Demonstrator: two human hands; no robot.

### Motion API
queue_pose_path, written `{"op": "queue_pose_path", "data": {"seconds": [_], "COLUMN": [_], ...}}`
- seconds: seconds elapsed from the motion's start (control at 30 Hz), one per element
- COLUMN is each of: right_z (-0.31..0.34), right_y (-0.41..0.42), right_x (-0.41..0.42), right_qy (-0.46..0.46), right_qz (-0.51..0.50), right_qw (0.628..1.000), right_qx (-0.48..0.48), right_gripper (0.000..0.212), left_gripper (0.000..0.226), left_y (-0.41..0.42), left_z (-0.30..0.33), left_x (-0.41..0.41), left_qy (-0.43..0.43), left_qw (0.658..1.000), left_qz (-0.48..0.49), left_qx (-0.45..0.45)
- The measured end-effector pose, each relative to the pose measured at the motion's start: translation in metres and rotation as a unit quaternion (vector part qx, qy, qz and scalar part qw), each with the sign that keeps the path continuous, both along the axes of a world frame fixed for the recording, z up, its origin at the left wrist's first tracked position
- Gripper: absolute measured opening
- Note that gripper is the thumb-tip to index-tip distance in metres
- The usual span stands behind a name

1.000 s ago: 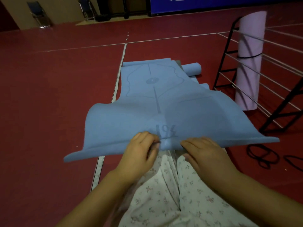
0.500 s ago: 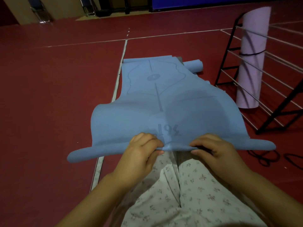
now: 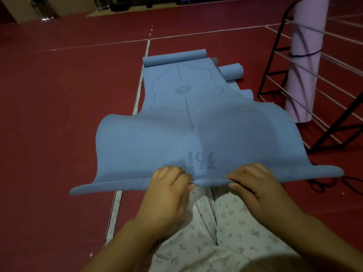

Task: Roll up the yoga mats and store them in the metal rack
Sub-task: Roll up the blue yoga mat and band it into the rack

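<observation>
While the fingers (image 3: 182,174) of the left hand (image 3: 169,191) curl over the near edge of the blue yoga mat (image 3: 176,138) and pinch it against the thumb below, the right hand (image 3: 255,185) does the same just beside it, both clenched on the mat's rim near its middle. Between the two grips the edge bulges into a small fold, which I judge to be the start of the first tight turn of the roll; holding close together at the centre lets the person set that core before working outward. With only the middle held, the two near corners droop and flare to either side, and the mat rises off the floor in a hump over the knees in flowered trousers (image 3: 225,232).

Farther out the same mat runs flat along the red floor (image 3: 59,114), beside a white floor line (image 3: 137,99), and its far end is curled into a small roll. It lies over other blue mats whose ends stick out to the right (image 3: 231,71), apparently waiting their turn.

To the right stands the metal rack (image 3: 279,61), a black frame with pale cross rods, and a rolled pink mat (image 3: 304,61) stands upright at it, bound with a dark band; whether it sits inside or behind the rods I cannot tell. Dark loops (image 3: 322,185) lie on the floor near the rack, likely bands for tying finished rolls. Rolling of this mat has barely begun.
</observation>
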State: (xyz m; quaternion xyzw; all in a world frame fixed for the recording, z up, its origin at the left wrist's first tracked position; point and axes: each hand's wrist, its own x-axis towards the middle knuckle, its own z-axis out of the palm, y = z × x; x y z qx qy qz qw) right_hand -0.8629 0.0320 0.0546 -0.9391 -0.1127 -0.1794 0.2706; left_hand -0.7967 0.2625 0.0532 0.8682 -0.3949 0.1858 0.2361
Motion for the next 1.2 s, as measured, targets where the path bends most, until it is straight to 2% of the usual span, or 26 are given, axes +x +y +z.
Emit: {"op": "queue_pose_path", "data": {"seconds": [0.17,0.23,0.3,0.37,0.6,0.77,0.9,1.0,1.1,1.2], "right_z": [0.011,0.014,0.015,0.016,0.030,0.046,0.038,0.020,0.000,-0.001], "right_y": [0.000,0.000,0.000,0.000,-0.003,-0.014,-0.017,-0.013,-0.013,-0.018], "right_x": [0.010,0.016,0.021,0.024,0.042,0.053,0.056,0.051,0.041,0.038], "right_qy": [0.063,0.095,0.114,0.127,0.209,0.262,0.201,0.057,-0.114,-0.188], "right_qz": [-0.005,-0.020,-0.036,-0.045,-0.051,0.002,-0.008,0.009,0.043,0.036], "right_qw": [0.996,0.992,0.988,0.984,0.971,0.954,0.977,0.998,0.984,0.958], "right_qx": [0.066,0.085,0.098,0.115,0.101,0.145,0.071,0.000,-0.131,-0.215], "right_gripper": [0.029,0.027,0.017,0.010,0.009,0.015,0.017,0.022,0.040,0.042], "left_gripper": [0.028,0.019,0.007,0.008,0.020,0.031,0.048,0.044,0.039,0.037], "left_y": [0.000,-0.002,-0.004,-0.005,-0.008,0.005,0.009,0.008,0.007,0.006], "left_z": [0.013,0.018,0.019,0.017,0.011,0.003,0.002,0.005,0.004,0.008], "left_x": [0.014,0.019,0.021,0.022,0.033,0.042,0.050,0.057,0.058,0.057], "left_qy": [0.144,0.205,0.237,0.208,0.133,0.053,0.008,0.003,-0.013,-0.018], "left_qw": [0.989,0.977,0.968,0.975,0.989,0.997,0.995,0.993,0.993,0.995], "left_qz": [-0.011,-0.005,0.008,0.015,0.019,-0.047,-0.100,-0.116,-0.120,-0.100], "left_qx": [-0.045,-0.065,-0.086,-0.076,-0.058,-0.022,-0.007,0.000,-0.003,0.006]}}
